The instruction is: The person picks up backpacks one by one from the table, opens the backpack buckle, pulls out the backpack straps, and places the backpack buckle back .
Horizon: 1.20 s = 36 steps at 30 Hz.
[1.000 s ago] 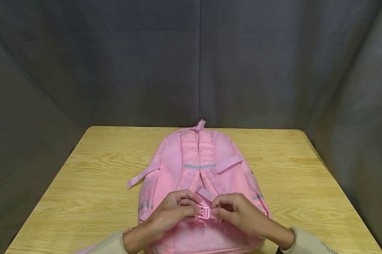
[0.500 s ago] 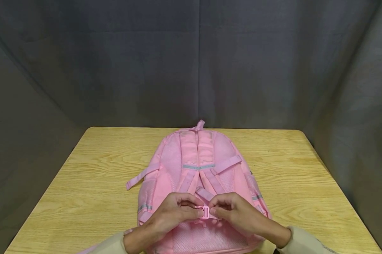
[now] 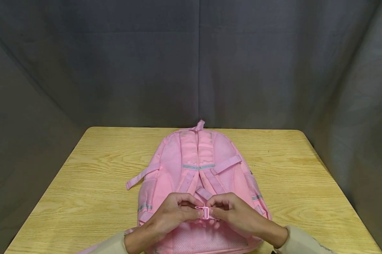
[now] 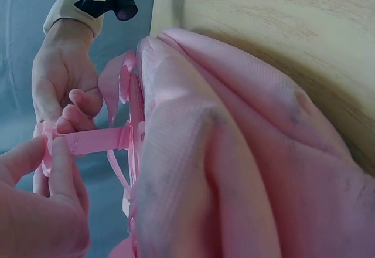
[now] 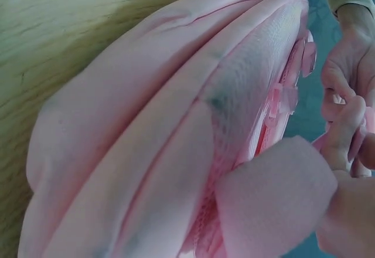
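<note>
pink nylon and mesh made up the soft fabric backpack (image 3: 198, 183), which lay back-panel up along the middle of the pale wood-grain worktop (image 3: 83, 190), its bottom end at the near edge by the person. it looked light and floppy, likely to sag and fold if lifted by one corner; the top carry loop (image 3: 200, 124) at the far end or the padded shoulder straps seemed the firmer places to take hold. the left hand (image 3: 173, 213) and the right hand (image 3: 233, 211) met over the lower part of the back panel, and the fingers of each were curled, pinching one half of a small pink plastic strap buckle (image 3: 203, 212) between thumb and forefinger. in the left wrist view the left fingers (image 4: 55, 164) pinched a flat pink webbing strap (image 4: 94, 141) pulled taut from the bag. the buckle looked stiff, small and smooth, so a grip right beside it on the webbing seemed the surest. whether the two halves were already latched could not be told.

the bag's near end sat at the worktop's front edge. bare wood lay wide on both sides and in a narrower band beyond the top loop. a loose side strap (image 3: 143, 175) trailed onto the wood at the left. a dark grey cloth backdrop (image 3: 191, 63) closed off the far side and both flanks.
</note>
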### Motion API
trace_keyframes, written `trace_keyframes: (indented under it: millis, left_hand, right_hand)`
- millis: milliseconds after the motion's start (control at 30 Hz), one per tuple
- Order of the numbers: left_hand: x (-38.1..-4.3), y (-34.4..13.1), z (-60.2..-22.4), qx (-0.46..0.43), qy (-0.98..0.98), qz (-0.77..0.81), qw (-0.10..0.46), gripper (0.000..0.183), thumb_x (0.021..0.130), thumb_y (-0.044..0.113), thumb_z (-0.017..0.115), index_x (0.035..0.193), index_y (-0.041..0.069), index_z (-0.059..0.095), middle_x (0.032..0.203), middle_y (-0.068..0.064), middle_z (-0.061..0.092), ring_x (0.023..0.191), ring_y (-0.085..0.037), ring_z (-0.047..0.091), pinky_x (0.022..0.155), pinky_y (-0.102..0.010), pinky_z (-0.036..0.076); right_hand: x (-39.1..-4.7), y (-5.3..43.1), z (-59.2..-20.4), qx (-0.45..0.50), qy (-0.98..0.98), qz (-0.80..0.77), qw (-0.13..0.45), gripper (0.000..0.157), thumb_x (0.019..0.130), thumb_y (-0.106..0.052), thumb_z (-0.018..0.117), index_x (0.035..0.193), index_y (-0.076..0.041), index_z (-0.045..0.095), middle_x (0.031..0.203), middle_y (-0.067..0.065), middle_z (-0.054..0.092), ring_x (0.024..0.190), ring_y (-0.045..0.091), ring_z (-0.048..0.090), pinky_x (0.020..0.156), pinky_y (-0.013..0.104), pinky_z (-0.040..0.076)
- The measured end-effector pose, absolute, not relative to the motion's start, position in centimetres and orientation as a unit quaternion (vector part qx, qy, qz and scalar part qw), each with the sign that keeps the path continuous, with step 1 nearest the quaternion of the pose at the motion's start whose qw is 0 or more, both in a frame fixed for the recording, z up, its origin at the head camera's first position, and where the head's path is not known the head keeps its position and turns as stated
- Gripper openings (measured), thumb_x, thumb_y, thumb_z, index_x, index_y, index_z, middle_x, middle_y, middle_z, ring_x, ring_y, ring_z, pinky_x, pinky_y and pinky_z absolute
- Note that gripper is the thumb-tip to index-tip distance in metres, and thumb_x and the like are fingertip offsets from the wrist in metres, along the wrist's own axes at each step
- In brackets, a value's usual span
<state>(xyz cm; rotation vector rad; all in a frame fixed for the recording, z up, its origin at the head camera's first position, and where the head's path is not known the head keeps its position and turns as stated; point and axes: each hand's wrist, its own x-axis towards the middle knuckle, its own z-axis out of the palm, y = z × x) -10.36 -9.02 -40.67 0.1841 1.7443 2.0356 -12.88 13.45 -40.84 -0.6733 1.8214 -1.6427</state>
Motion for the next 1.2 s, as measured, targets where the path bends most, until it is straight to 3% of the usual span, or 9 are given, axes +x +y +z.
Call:
trace_keyframes:
  millis: [267, 667, 1200]
  left_hand:
    - [-10.3, -9.0, -40.7, 0.066, 0.635, 0.735, 0.228, 0.027, 0.084, 0.002, 0.076, 0.105, -0.011, 0.067, 0.092, -0.015, 0.075, 0.083, -0.013, 0.071, 0.075, -0.025, 0.059]
    - [-10.3, -9.1, -40.6, 0.064, 0.631, 0.738, 0.232, 0.026, 0.084, 0.000, 0.074, 0.106, -0.012, 0.066, 0.091, -0.014, 0.075, 0.083, -0.014, 0.071, 0.075, -0.027, 0.059]
    - [-10.1, -8.8, -40.7, 0.067, 0.639, 0.731, 0.230, 0.026, 0.085, 0.003, 0.076, 0.106, -0.010, 0.066, 0.092, -0.015, 0.075, 0.083, -0.016, 0.072, 0.077, -0.029, 0.060]
  right_hand:
    - [-13.3, 14.2, -40.5, -0.251, 0.719, -0.579, 0.290, 0.014, 0.097, -0.012, 0.063, 0.100, 0.001, 0.068, 0.085, 0.016, 0.071, 0.076, 0.017, 0.068, 0.067, 0.033, 0.060]
    - [-13.3, 14.6, -41.1, -0.219, 0.668, -0.633, 0.323, 0.020, 0.097, -0.005, 0.060, 0.103, 0.014, 0.060, 0.084, 0.012, 0.070, 0.077, 0.016, 0.071, 0.066, 0.026, 0.060]
    - [-13.1, 14.1, -41.0, -0.236, 0.638, -0.649, 0.341, 0.022, 0.098, -0.005, 0.058, 0.106, 0.015, 0.059, 0.085, 0.007, 0.070, 0.077, 0.012, 0.070, 0.065, 0.023, 0.059]
